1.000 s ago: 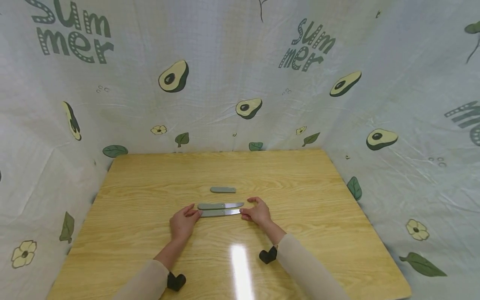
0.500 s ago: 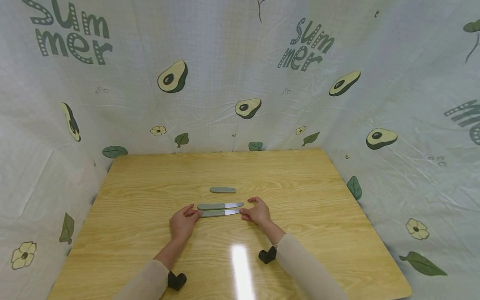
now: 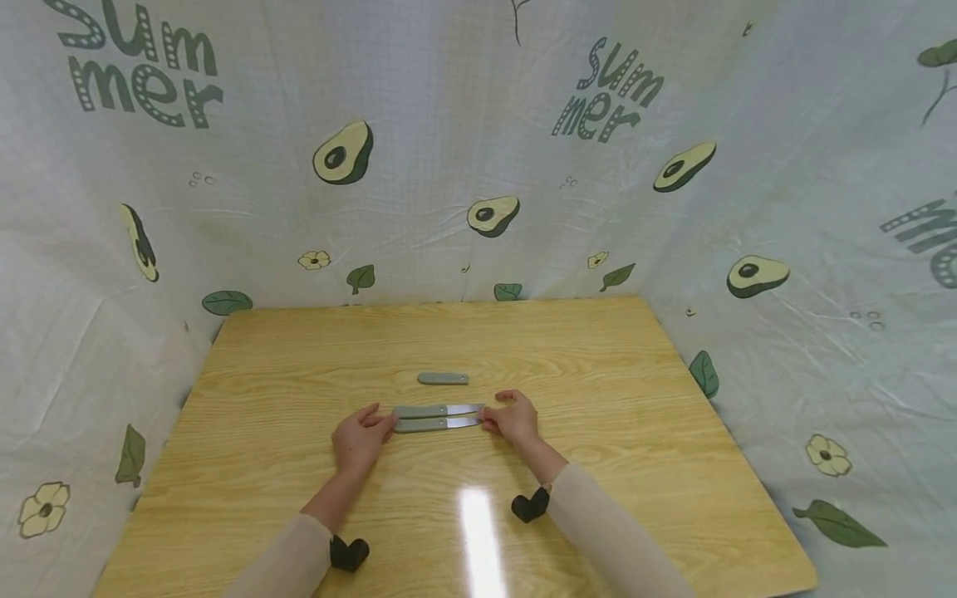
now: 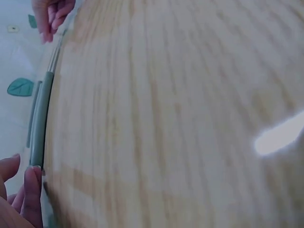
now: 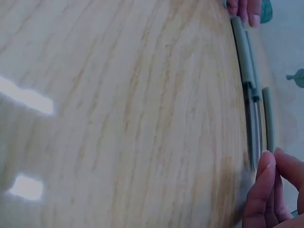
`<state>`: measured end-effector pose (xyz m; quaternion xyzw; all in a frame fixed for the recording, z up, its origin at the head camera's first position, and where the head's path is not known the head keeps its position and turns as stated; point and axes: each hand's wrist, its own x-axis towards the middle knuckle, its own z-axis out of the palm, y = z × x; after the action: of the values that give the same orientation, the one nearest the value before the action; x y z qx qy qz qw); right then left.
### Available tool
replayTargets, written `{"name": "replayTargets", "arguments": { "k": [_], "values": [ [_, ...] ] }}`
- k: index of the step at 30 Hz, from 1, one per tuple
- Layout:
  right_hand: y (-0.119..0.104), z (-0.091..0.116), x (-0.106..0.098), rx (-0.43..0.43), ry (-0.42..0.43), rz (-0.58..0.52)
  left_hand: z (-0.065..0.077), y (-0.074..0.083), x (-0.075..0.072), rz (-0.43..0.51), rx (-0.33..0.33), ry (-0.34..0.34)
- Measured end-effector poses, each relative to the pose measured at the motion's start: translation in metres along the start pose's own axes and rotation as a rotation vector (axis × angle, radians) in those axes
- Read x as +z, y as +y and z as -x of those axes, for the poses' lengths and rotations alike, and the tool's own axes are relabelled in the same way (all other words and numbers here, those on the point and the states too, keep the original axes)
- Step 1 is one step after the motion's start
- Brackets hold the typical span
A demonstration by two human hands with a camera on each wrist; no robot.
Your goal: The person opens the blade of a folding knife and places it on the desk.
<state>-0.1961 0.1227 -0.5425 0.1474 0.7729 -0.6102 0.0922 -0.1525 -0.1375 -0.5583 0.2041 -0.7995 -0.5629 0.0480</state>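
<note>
Two knives with grey-green handles lie parallel, blades to the right: a near knife (image 3: 420,425) and a far knife (image 3: 419,411). At their handle ends is my left hand (image 3: 360,436), its thumb and a finger pinching the butt of the near handle (image 4: 42,118); the index finger stands apart from it. On the other side, my right hand (image 3: 516,419) has its fingertips at the blade tips, thumb and finger pinched together over the far one. In the right wrist view these fingers (image 5: 267,178) cover the tips. Behind both lies a third knife (image 3: 444,379), only its handle showing.
The knives are on a light wood-grain table (image 3: 598,498), with a bright light reflection (image 3: 481,540) near the front. A white curtain (image 3: 419,83) printed with avocados surrounds its back and sides. Black heart-shaped pieces (image 3: 531,505) sit at both cuffs.
My left hand has shifted slightly left, and the near knife's handle end with it. My right fingertips have moved from the near blade tip up to the far one. The third knife stays put.
</note>
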Motion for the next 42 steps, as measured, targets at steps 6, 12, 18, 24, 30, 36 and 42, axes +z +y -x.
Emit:
{"name": "replayTargets", "arguments": {
  "k": [6,12,18,24,30,36,42],
  "values": [
    [-0.017,-0.009,0.003,-0.111,0.061,0.051,-0.013,0.016,-0.004,-0.054,0.031,0.047],
    [-0.028,-0.018,0.012,-0.173,0.041,0.132,-0.026,0.032,0.000,-0.048,0.057,0.030],
    [-0.033,-0.024,0.024,-0.178,0.016,0.186,-0.034,0.044,0.008,-0.039,0.009,-0.071],
    [-0.031,-0.028,0.030,-0.170,0.017,0.212,-0.044,0.044,0.015,-0.082,0.067,-0.203],
    [-0.028,-0.029,0.035,-0.159,-0.013,0.168,-0.049,0.039,0.026,-0.127,0.096,-0.292],
    [-0.026,-0.029,0.040,-0.162,-0.003,0.196,-0.050,0.036,0.034,-0.160,0.089,-0.303],
    [-0.024,-0.031,0.043,-0.170,0.020,0.226,-0.051,0.036,0.039,-0.137,0.104,-0.328]
  ]
}}
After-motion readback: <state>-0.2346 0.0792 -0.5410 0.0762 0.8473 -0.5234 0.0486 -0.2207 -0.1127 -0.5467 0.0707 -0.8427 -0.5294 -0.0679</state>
